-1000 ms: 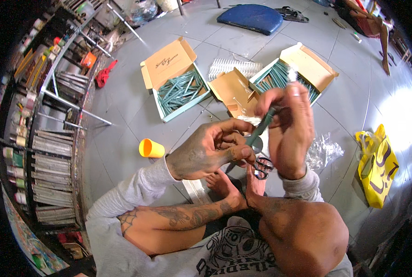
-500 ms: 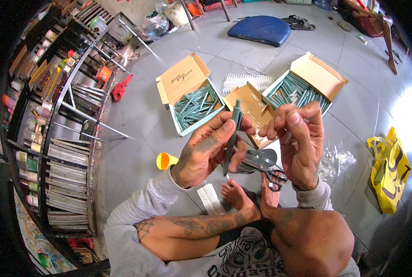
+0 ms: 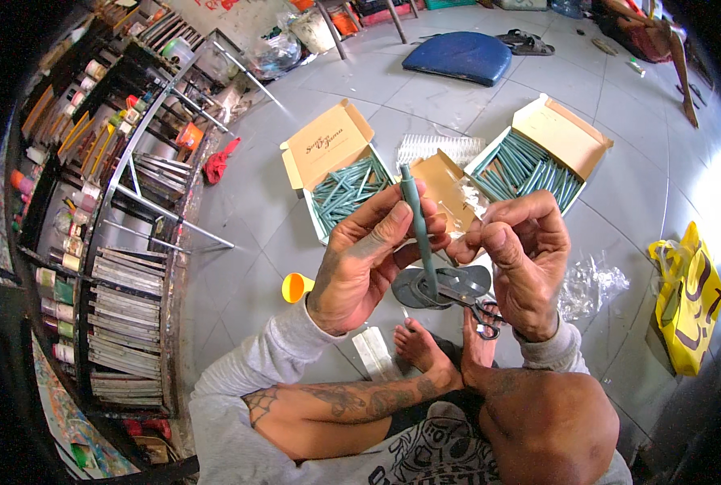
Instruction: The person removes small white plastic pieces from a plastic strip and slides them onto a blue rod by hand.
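Observation:
My left hand point(image 3: 368, 259) pinches a dark green pen point(image 3: 419, 226) between thumb and fingers, holding it nearly upright in front of me. Close to its right, my right hand point(image 3: 526, 263) has thumb and fingertips pressed together; what they hold is too small to make out. A shiny clear-white scrap point(image 3: 475, 196) shows just above those fingertips, and I cannot tell whether they touch it. Beyond my hands stand two open cardboard boxes of similar green pens, the left box point(image 3: 328, 139) and the right box point(image 3: 566, 133). Between them lies a smaller brown carton point(image 3: 445, 190), partly hidden by my fingers.
Black scissors point(image 3: 487, 317) and dark slippers point(image 3: 425, 288) lie near my feet. A yellow cup point(image 3: 296, 287) is at left, crumpled clear plastic point(image 3: 590, 287) and a yellow bag point(image 3: 687, 303) at right. Behind the boxes are a white coil point(image 3: 441, 149) and a blue cushion point(image 3: 459, 56). A shelf rack point(image 3: 126, 275) lines the left.
The pen has turned in my left hand, and more of its length now shows. My right hand stays pinched, slightly lower. The view has shifted a little.

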`<state>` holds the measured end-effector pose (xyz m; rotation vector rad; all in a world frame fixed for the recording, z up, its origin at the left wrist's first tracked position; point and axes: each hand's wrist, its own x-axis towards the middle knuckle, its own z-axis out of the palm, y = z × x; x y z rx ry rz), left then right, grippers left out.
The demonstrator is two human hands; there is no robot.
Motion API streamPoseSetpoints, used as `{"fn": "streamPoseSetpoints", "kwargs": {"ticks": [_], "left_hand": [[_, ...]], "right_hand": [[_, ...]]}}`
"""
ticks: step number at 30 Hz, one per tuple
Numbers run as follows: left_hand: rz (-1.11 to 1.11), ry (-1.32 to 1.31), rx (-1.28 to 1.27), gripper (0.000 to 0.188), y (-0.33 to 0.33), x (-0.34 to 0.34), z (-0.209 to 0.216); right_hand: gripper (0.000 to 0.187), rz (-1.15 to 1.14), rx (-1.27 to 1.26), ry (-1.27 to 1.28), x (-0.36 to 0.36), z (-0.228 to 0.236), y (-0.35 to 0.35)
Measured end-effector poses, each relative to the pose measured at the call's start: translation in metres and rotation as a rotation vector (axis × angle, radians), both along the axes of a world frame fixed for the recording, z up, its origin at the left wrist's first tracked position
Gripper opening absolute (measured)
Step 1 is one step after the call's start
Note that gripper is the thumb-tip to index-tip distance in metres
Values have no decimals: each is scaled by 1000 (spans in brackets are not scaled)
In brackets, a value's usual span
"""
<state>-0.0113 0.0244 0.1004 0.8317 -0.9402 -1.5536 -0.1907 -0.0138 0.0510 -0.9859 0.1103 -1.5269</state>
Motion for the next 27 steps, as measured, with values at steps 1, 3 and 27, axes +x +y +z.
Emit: {"fn": "streamPoseSetpoints", "kwargs": {"ticks": [1,3,27], "left_hand": [[12,-14,-3,35,0,0,-1],[15,18,-36,35,-2,0,-5],[104,-270,-260,34,-3,20,-3]], "right_hand": [[19,16,16,14,-1,3,2],[22,47,48,41,-6,12,8],[17,281,310,398,-2,7,5]]}}
